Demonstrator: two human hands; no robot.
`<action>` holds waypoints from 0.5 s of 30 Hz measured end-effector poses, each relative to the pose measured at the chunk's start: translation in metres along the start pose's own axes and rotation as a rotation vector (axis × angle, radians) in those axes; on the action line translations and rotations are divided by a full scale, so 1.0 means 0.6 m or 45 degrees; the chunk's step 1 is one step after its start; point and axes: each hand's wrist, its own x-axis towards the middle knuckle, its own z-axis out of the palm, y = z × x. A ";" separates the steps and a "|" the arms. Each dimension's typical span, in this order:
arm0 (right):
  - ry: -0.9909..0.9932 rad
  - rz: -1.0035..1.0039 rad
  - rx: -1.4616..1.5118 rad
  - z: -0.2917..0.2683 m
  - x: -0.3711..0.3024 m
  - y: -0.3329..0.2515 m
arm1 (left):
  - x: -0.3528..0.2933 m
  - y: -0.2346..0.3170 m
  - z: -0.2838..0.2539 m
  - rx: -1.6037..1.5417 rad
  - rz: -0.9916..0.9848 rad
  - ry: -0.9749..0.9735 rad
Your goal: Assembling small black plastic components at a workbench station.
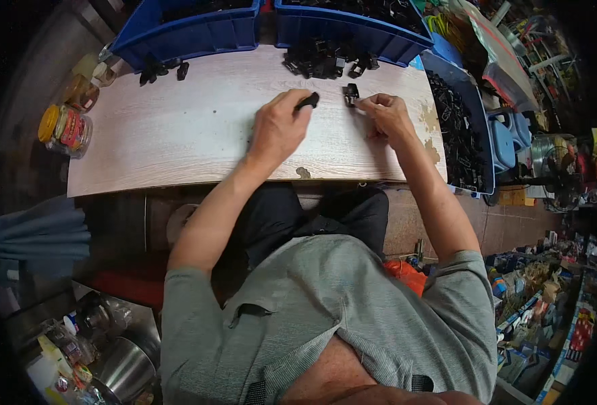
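Observation:
My left hand (pixel 281 123) is closed around a small black plastic part (pixel 308 101), which sticks out past the thumb and forefinger over the middle of the table. To its right, my right hand (pixel 387 117) pinches the near end of a black clip-like part (pixel 351 94) with a pale or shiny section, between thumb and fingertips. The two parts are apart from each other. Beyond both hands lies a heap of similar black parts (pixel 322 59) against the blue bins. A few black pieces (pixel 153 73) lie at the table's far left.
Two blue bins (pixel 197 35) (pixel 359 30) with black parts stand along the far edge of the pale wooden table (pixel 156 135). Another bin of black parts (pixel 457 128) sits at the right side. A yellow-lidded jar (pixel 65 128) stands at the left edge; blue stools (pixel 504 145) are beyond the right bin.

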 end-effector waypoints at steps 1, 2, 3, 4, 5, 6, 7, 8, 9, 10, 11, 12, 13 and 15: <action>-0.058 0.076 0.024 0.016 -0.032 -0.029 | 0.004 0.002 0.009 0.006 -0.011 0.006; -0.109 0.058 0.044 0.022 -0.041 -0.031 | 0.011 0.011 0.019 -0.043 -0.012 0.021; -0.161 0.040 0.063 0.026 -0.046 -0.032 | 0.017 0.017 0.027 -0.091 -0.015 0.036; -0.213 0.029 0.068 0.027 -0.050 -0.034 | 0.025 0.016 0.031 -0.054 -0.020 0.006; -0.214 0.029 0.068 0.027 -0.049 -0.032 | 0.030 0.015 0.037 -0.054 -0.020 0.007; -0.256 0.004 0.129 0.026 -0.047 -0.028 | 0.034 0.013 0.041 -0.052 0.004 0.026; -0.297 -0.018 0.192 0.025 -0.045 -0.025 | 0.037 0.016 0.044 -0.051 0.029 0.042; -0.298 -0.017 0.192 0.023 -0.042 -0.026 | 0.040 0.019 0.045 -0.051 0.027 0.041; -0.212 -0.077 0.201 0.023 -0.037 -0.028 | 0.043 0.020 0.045 0.011 0.037 0.017; -0.126 -0.139 0.209 0.022 -0.033 -0.030 | 0.045 0.023 0.044 0.073 0.049 -0.005; -0.128 -0.140 0.209 0.021 -0.027 -0.030 | 0.047 0.020 0.049 0.075 0.048 -0.004; -0.162 -0.178 0.166 0.019 -0.018 -0.029 | 0.050 0.014 0.056 0.107 0.127 0.032; -0.195 -0.213 0.122 0.018 -0.011 -0.029 | 0.054 0.014 0.061 0.139 0.206 0.066; -0.230 -0.244 0.063 0.018 0.003 -0.029 | 0.059 0.014 0.071 0.173 0.225 0.022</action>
